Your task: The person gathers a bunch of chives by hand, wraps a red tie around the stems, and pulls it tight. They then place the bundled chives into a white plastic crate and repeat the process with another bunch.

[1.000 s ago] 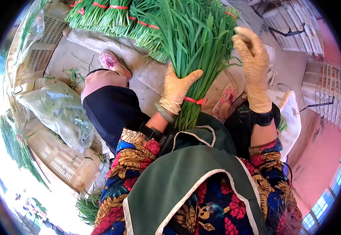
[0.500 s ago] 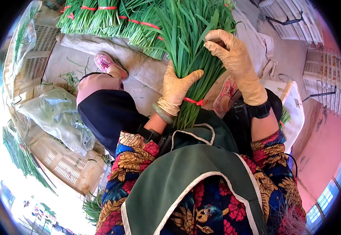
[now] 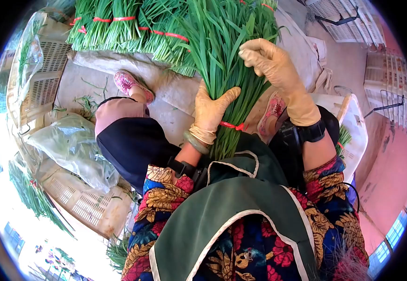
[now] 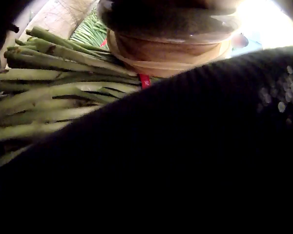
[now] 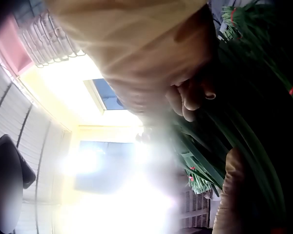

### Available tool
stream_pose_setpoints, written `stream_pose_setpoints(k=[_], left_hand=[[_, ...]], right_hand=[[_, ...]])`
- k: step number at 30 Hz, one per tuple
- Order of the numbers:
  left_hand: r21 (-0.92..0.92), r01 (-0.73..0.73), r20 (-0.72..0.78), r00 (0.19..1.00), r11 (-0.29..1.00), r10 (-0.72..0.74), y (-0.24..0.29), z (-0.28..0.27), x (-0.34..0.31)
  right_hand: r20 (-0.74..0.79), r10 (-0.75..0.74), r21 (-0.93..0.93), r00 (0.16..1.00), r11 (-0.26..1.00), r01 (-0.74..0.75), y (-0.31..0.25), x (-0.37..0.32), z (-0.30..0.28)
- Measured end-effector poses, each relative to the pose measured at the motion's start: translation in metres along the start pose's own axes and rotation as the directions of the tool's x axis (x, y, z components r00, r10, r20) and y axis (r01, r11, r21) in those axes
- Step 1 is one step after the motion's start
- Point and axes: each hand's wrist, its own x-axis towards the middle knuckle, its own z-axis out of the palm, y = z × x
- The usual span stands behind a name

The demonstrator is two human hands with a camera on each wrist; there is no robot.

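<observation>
Moved inward from beside the bunch, the right hand (image 3: 280,70) now sits over the right side of the green leaves (image 3: 224,51), its fingers curled toward the thumb; whether they pinch a leaf I cannot tell. Meanwhile the left hand (image 3: 210,110) keeps gripping the bunch just above its red tie (image 3: 232,126), thumb across the front, other fingers partly hidden. Stem ends (image 3: 224,145) point toward the green apron (image 3: 231,196). Both hands thus appear engaged with one bunch, the left steadying it.

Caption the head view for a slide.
Gloved left hand holds a red-tied bunch of greens; gloved right hand close by.
</observation>
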Motion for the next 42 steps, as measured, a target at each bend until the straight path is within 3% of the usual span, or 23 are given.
stream_pose_setpoints(k=[8,11,12,16,19,20,23,24,27,28,29,30,31,34,36,37,38,41,42], left_hand=[[0.051,-0.006,0.013,1.000,0.999,0.005,-0.001,0.000,0.000],[0.093,0.006,0.011,1.000,0.996,-0.007,-0.004,-0.004,0.004],[0.103,-0.004,0.021,1.000,0.995,0.002,0.002,-0.003,0.002],[0.006,0.000,0.062,0.998,1.000,0.000,0.000,-0.001,0.002],[-0.018,0.013,0.090,0.996,1.000,-0.011,0.007,0.001,-0.001],[0.006,0.001,0.082,0.997,1.000,-0.001,0.007,0.001,-0.002],[-0.061,0.026,0.053,0.998,0.998,-0.023,0.008,0.002,-0.003],[-0.057,0.001,0.041,0.999,0.998,0.001,0.007,0.001,-0.003],[-0.119,0.054,0.033,0.998,0.991,-0.051,0.013,0.000,-0.004],[-0.120,0.052,0.023,0.999,0.991,-0.049,0.012,-0.003,-0.004],[-0.122,0.044,0.010,0.999,0.991,-0.043,0.008,-0.005,-0.002],[-0.125,0.033,-0.004,0.999,0.992,-0.034,0.007,-0.006,0.000],[-0.125,-0.006,-0.024,1.000,0.992,0.003,0.007,-0.005,0.000],[-0.074,-0.105,-0.053,0.993,0.992,0.102,0.009,-0.004,0.003],[-0.103,-0.132,-0.035,0.991,0.986,0.128,0.010,-0.002,0.003],[-0.120,-0.136,-0.023,0.991,0.984,0.134,0.009,0.001,0.002],[-0.082,-0.144,-0.007,0.990,0.986,0.144,0.010,0.002,0.000],[-0.075,-0.141,0.023,0.989,0.987,0.143,0.003,0.003,-0.001],[-0.041,-0.151,0.030,0.988,0.988,0.152,0.008,0.004,-0.001]], right_hand=[[0.061,-0.012,-0.129,0.998,0.991,0.020,0.008,0.003,-0.003],[0.126,-0.421,-0.396,0.898,0.809,0.434,0.008,0.006,-0.009],[0.153,-0.434,-0.380,0.888,0.803,0.459,0.003,0.004,-0.010],[0.170,-0.477,-0.376,0.862,0.777,0.505,-0.007,0.002,-0.017],[0.125,-0.433,-0.297,0.893,0.842,0.450,-0.011,-0.004,-0.018],[0.149,-0.372,-0.326,0.916,0.856,0.401,-0.013,-0.005,-0.021],[0.235,-0.355,-0.552,0.905,0.717,0.425,-0.009,-0.005,-0.034],[0.239,-0.433,-0.672,0.869,0.573,0.470,-0.008,-0.001,-0.041],[0.042,-0.597,-0.651,0.801,0.592,0.475,-0.014,-0.002,-0.055],[-0.024,-0.398,-0.547,0.917,0.773,0.321,-0.020,-0.010,-0.059],[0.117,-0.170,-0.452,0.979,0.868,0.205,-0.020,-0.017,-0.066],[0.278,0.053,-0.380,0.959,0.923,0.059,-0.020,-0.022,-0.075],[0.442,0.254,-0.338,0.860,0.936,-0.103,-0.019,-0.025,-0.079],[0.420,0.420,-0.653,0.805,0.756,-0.054,0.000,-0.027,-0.068],[0.186,0.123,-0.372,0.975,0.927,-0.046,0.004,-0.022,-0.037],[0.017,0.001,-0.224,1.000,0.975,0.002,0.005,-0.021,-0.021],[0.048,-0.007,-0.105,0.999,0.994,0.012,0.008,-0.012,-0.017],[-0.042,0.004,0.294,0.999,0.956,0.008,0.015,-0.002,0.008],[-0.098,0.081,0.314,0.992,0.948,-0.046,0.014,-0.002,0.012]])
